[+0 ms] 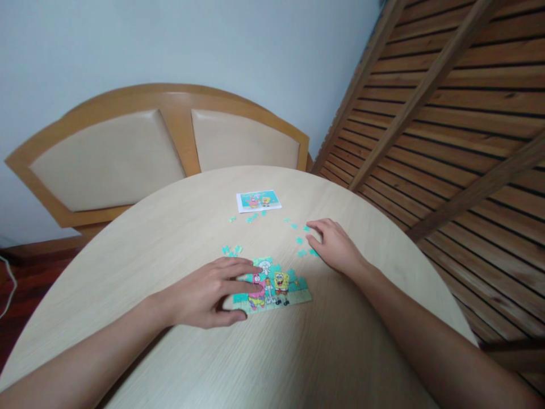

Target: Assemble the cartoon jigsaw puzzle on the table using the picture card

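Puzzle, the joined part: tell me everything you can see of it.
The puzzle lies flat on the table, thin and cardboard-like, with fine seams between its pieces. A pink figure, a pale figure and a yellow figure stand against turquoise, with a paler strip below. Its near edge is straight; its far edge is uneven, stepping lower at the right, so it looks unfinished there. The left hand is spread over its left part, hiding some of it.
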Available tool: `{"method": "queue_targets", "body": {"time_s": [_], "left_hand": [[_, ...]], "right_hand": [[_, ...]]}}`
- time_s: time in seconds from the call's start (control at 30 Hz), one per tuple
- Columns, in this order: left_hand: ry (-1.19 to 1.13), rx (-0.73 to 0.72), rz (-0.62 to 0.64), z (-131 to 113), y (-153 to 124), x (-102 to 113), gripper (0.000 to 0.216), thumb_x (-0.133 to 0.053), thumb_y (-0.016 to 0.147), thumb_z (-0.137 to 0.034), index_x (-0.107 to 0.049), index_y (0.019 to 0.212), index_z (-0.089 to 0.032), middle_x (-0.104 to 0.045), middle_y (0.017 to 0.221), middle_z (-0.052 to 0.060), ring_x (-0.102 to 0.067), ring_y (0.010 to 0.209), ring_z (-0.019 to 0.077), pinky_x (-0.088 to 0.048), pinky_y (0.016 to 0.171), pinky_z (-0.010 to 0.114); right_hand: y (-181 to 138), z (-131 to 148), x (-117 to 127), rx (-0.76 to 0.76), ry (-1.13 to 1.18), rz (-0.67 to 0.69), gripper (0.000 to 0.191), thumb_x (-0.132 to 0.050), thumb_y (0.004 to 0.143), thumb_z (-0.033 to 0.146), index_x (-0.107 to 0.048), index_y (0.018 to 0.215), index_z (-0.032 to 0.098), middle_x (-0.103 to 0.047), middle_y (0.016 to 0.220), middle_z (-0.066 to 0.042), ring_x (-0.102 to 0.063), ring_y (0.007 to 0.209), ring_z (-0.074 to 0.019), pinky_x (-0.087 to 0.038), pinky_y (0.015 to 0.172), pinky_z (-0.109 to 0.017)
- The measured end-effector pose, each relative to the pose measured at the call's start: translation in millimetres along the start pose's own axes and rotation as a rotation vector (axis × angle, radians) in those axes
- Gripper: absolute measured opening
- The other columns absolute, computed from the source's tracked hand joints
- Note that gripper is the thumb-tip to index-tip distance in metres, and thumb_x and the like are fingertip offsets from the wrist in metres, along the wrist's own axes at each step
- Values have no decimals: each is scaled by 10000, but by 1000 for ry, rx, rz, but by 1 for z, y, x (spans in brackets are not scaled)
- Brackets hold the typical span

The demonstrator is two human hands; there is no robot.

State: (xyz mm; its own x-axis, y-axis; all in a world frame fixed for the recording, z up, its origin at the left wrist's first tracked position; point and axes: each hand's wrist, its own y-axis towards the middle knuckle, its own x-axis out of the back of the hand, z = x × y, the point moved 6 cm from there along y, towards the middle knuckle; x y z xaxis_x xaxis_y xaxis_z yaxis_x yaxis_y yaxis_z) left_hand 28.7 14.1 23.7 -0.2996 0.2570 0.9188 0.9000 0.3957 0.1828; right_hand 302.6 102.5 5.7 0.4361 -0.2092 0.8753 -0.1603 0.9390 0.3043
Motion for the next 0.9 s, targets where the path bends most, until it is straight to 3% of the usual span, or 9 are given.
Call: {"method": "queue_targets", "body": {"time_s": [0.37,0.6,0.8,0.9], "left_hand": [[17,12,-2,0,0,-1,547,-706,886,-415,-574,1399,-282,-550,1475,101,-525,1344,321,-439,1130,536],[36,6,-2,-1,0,-1,531,-688,890,-385,-573,1394,-266,-554,1469,108,-527,1344,321,-444,1127,539],[55,23,-3,1,-1,-2,507,-651,895,-322,-564,1391,-261,-517,1508,100,-499,1377,313,-434,1144,537],[53,29,2,2,-1,-3,517,-653,895,-332,-556,1399,-275,-516,1509,95,-494,1382,310,-427,1151,538]], "right_hand": [[6,-9,-7,24,69,26,157,-607,888,280,-728,974,230,-690,1133,-80,-600,1097,-266,-443,1003,-439],[7,-11,-9,34,79,30,209,-638,902,348,-759,1038,246,-693,1138,-90,-607,1092,-269,-444,1006,-448],[6,-7,-8,123,142,79,240,-601,899,219,-797,1019,291,-694,1121,-72,-623,1073,-262,-459,1006,-457],[5,-8,-6,122,176,85,210,-625,891,257,-788,1023,257,-717,1096,-76,-645,1049,-260,-478,990,-436]]}}
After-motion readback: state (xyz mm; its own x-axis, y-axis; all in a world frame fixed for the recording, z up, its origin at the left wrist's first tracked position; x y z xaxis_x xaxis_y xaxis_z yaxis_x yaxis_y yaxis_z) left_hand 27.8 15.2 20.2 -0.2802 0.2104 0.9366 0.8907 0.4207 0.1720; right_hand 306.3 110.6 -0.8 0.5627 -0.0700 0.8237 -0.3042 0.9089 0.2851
